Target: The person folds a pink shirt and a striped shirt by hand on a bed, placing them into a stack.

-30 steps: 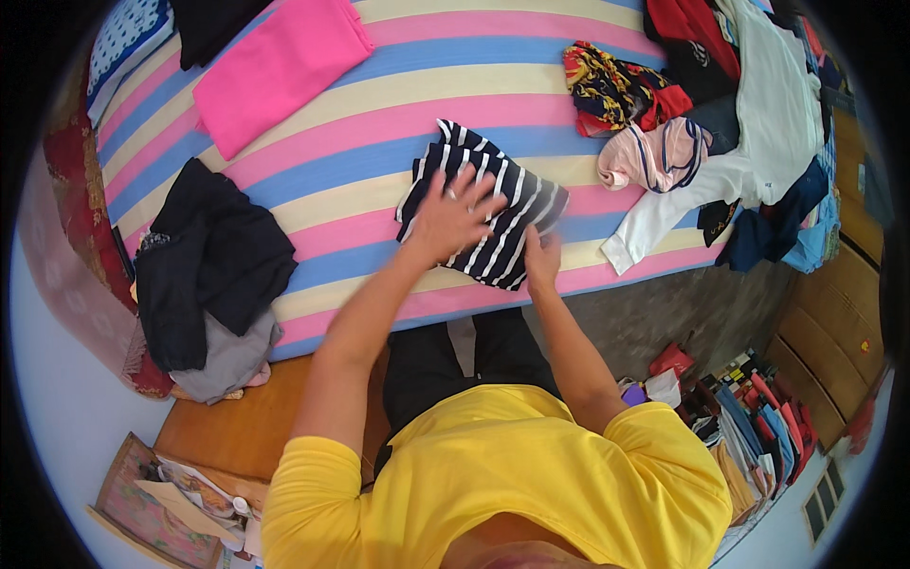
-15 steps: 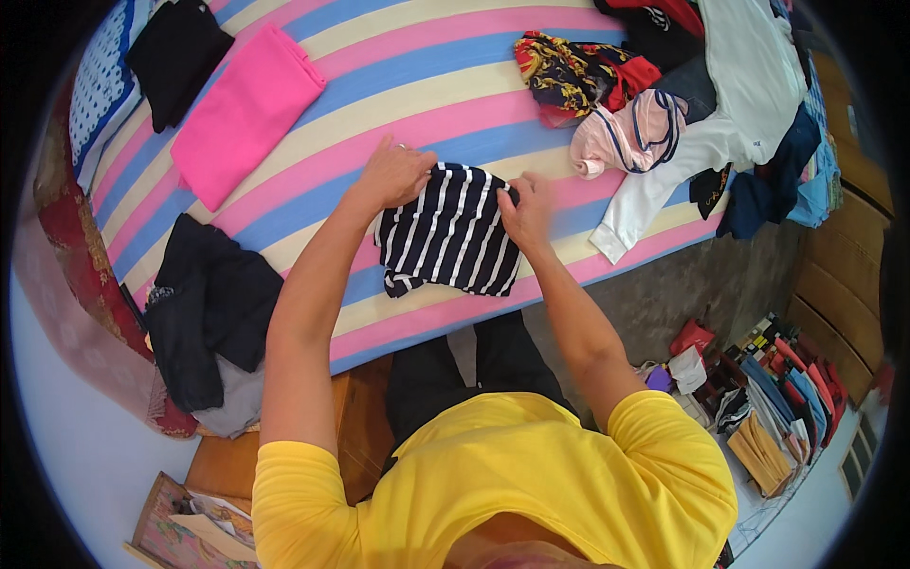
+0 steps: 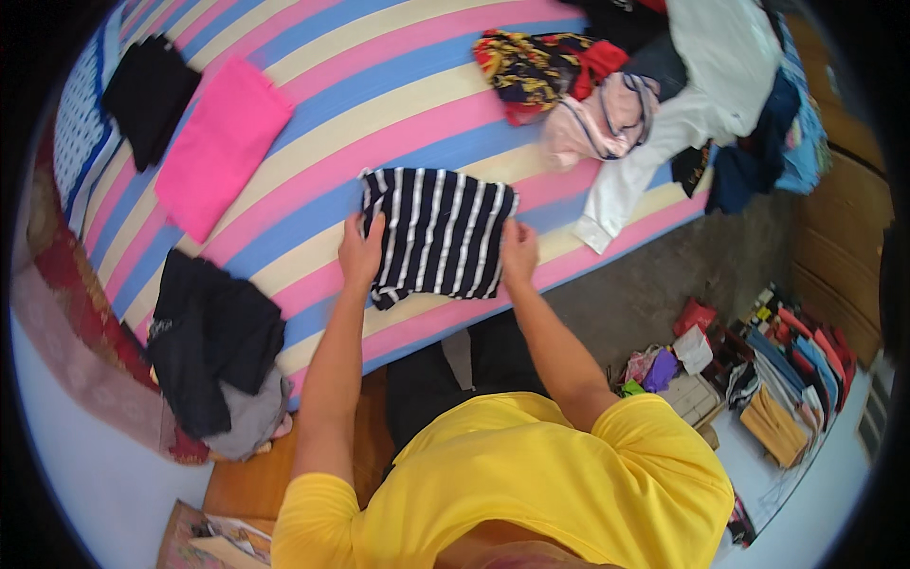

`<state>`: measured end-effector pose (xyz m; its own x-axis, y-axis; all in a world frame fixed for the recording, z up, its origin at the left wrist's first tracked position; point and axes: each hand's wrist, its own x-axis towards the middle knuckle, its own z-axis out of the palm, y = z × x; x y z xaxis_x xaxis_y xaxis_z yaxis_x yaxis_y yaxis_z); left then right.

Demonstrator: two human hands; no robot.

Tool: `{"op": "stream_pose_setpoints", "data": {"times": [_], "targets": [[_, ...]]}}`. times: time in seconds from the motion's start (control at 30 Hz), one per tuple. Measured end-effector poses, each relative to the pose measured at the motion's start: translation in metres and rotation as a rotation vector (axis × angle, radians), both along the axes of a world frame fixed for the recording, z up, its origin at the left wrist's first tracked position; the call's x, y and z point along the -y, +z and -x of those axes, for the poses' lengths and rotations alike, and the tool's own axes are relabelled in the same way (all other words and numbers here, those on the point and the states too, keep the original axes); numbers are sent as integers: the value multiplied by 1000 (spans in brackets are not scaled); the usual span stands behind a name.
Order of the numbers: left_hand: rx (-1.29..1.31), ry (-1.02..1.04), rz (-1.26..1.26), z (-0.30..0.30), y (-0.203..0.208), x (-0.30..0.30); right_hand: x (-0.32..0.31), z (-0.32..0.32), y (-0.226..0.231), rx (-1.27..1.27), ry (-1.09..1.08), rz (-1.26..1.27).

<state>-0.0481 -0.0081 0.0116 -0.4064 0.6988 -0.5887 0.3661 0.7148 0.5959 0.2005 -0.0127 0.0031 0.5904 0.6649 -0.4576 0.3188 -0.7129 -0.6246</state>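
A folded navy garment with white stripes [image 3: 438,235] lies near the front edge of the bed, roughly square in outline. My left hand [image 3: 360,252] grips its left side, with the thumb over the cloth and the fingers underneath. At the opposite side my right hand [image 3: 518,254] pinches the right edge, its fingers partly hidden behind the fabric. To the left of the garment lies a folded bright pink cloth [image 3: 224,147], and nearer me is a loose pile of black clothing [image 3: 218,327].
A striped sheet [image 3: 379,95] covers the bed. Folded black cloth [image 3: 152,95] lies far left. At the right, a heap holds a patterned red-black cloth [image 3: 531,71], a pale pink garment [image 3: 602,119] and a white long-sleeved garment [image 3: 725,71]. Books or folders [image 3: 791,379] stand lower right.
My left hand has moved from the garment's far edge down to its left side. My right hand has slid nearer me along the right edge. The view has shifted slightly.
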Motion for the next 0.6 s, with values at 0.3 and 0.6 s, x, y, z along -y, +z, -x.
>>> {"op": "stream_pose_setpoints", "data": {"times": [0.3, 0.6], "targets": [[883, 467, -4, -21, -25, 26, 9, 26, -14, -472, 98, -194], [832, 878, -516, 114, 80, -1, -127, 190, 112, -526, 766, -473]]}}
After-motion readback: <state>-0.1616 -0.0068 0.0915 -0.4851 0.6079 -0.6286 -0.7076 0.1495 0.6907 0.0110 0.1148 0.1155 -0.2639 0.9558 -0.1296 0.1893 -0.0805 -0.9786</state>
